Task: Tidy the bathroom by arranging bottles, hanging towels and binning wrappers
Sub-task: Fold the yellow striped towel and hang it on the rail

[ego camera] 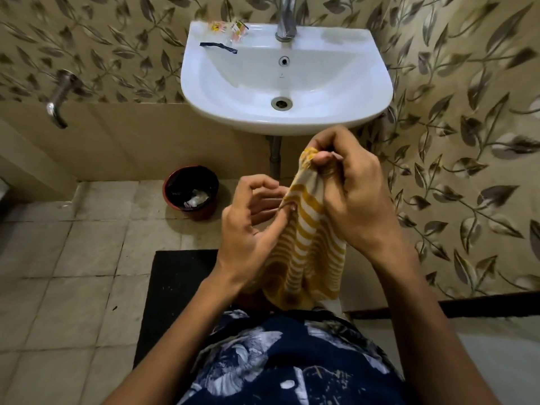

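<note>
head view showed the right hand (355,197) clenched on a striped towel (306,252), the left hand (251,226) pinching its edge.

- Across the top and down the right side of the frame we see a beige wall (455,92) patterned with grey-brown leaves and vines.
- At top centre a white washbasin (362,92) is fixed to it, with a chrome faucet (285,21) rising behind the bowl and a grey drainpipe (275,159) below.
- At left we see a chrome wall tap (58,97) above plain beige tiling.
- The floor (64,287), lower left, is pale square tile with dark grout.
- A black mat (172,299) lies on it at bottom centre.
- We find the light dim and warm.
</note>
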`<state>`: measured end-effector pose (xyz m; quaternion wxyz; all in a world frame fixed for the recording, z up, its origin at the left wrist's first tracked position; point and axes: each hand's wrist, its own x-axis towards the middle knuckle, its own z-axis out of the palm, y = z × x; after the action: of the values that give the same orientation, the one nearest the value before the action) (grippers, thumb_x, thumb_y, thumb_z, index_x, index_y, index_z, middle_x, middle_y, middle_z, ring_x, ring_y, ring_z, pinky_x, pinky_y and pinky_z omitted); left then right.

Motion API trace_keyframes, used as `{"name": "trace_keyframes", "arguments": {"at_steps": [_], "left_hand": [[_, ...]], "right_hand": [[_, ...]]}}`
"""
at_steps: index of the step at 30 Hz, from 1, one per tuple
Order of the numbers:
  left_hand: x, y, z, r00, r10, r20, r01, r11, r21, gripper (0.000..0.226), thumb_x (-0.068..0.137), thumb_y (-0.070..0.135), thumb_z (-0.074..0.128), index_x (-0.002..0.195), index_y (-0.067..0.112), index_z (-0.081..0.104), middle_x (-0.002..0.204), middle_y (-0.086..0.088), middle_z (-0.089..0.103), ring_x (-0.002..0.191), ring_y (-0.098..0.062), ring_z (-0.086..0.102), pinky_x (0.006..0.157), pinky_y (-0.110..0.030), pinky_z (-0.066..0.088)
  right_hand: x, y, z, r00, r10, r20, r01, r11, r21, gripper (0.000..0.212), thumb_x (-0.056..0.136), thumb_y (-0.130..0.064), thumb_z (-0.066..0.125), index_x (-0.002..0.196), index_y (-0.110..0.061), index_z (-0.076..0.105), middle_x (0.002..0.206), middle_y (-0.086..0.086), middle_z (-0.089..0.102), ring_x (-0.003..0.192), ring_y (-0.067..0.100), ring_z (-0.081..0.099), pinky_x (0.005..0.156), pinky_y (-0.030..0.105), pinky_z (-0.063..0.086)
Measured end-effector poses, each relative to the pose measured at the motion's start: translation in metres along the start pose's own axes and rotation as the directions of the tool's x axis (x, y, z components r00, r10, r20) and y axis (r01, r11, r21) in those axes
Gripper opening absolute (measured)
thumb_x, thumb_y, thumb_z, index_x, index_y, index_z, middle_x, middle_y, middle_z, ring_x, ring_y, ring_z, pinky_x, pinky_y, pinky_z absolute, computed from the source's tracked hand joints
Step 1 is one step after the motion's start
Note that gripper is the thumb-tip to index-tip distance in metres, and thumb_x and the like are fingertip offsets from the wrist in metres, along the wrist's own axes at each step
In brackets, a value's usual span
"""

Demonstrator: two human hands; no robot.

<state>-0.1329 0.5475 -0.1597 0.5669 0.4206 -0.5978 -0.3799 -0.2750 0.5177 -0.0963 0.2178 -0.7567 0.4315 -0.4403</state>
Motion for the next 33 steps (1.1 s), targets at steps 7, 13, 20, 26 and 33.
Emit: {"name": "trace_keyframes", "arguments": {"at_steps": [7, 13, 20, 26, 33], "left_hand": [[-0.002, -0.019, -0.001, 0.965, -0.147, 0.216, 0.146, 0.989, 0.019, 0.012, 0.089, 0.016, 0.059, 0.100, 0.015, 0.055, 0.090, 0.005, 0.065, 0.088, -0.014, 0.066, 0.078, -0.030, 0.055], [-0.003, -0.030, -0.010, 0.910, -0.219, 0.353, 0.224, 0.974, 0.027, 0.029, 0.089, 0.031, 0.052, 0.095, 0.004, 0.060, 0.083, 0.007, 0.059, 0.081, -0.009, 0.057, 0.072, -0.029, 0.048], [-0.004, -0.029, -0.024, 0.818, -0.296, 0.493, 0.234, 0.955, 0.184, 0.034, 0.098, 0.037, 0.036, 0.069, 0.019, 0.043, 0.065, 0.014, 0.036, 0.061, -0.003, 0.036, 0.057, -0.018, 0.030], [-0.010, -0.024, -0.017, 0.875, -0.263, 0.407, 0.118, 0.931, 0.347, 0.033, 0.098, 0.036, 0.034, 0.082, 0.011, 0.048, 0.069, 0.007, 0.044, 0.064, -0.004, 0.043, 0.059, -0.020, 0.034], [-0.007, -0.009, -0.013, 0.898, -0.206, 0.388, 0.052, 0.927, 0.372, 0.032, 0.094, 0.040, 0.036, 0.089, 0.014, 0.055, 0.082, 0.003, 0.056, 0.076, -0.008, 0.052, 0.066, -0.027, 0.043]], "right_hand": [[0.000, 0.000, 0.000, 0.999, 0.003, -0.035, 0.002, 0.993, 0.122, 0.016, 0.090, 0.002, 0.042, 0.089, -0.014, 0.048, 0.078, -0.015, 0.052, 0.070, -0.002, 0.052, 0.064, 0.012, 0.043], [-0.001, 0.011, -0.007, 0.994, 0.062, -0.094, -0.046, 0.986, 0.159, 0.016, 0.096, -0.007, 0.037, 0.089, -0.016, 0.048, 0.073, -0.016, 0.050, 0.068, 0.000, 0.049, 0.063, 0.022, 0.044], [-0.014, 0.045, -0.014, 0.947, 0.284, -0.148, -0.254, 0.947, 0.195, 0.024, 0.095, -0.014, 0.028, 0.083, -0.026, 0.045, 0.074, -0.006, 0.047, 0.063, -0.002, 0.044, 0.060, 0.011, 0.039], [-0.019, 0.039, -0.011, 0.919, 0.393, 0.022, -0.391, 0.903, 0.181, 0.017, 0.099, -0.035, 0.037, 0.093, -0.032, 0.052, 0.083, -0.018, 0.055, 0.071, -0.011, 0.051, 0.065, 0.005, 0.039], [-0.025, 0.013, 0.005, 0.706, 0.361, 0.610, -0.250, 0.932, -0.263, 0.036, 0.072, -0.061, 0.068, 0.083, -0.028, 0.062, 0.074, -0.011, 0.065, 0.068, -0.001, 0.059, 0.059, 0.021, 0.044]]}}
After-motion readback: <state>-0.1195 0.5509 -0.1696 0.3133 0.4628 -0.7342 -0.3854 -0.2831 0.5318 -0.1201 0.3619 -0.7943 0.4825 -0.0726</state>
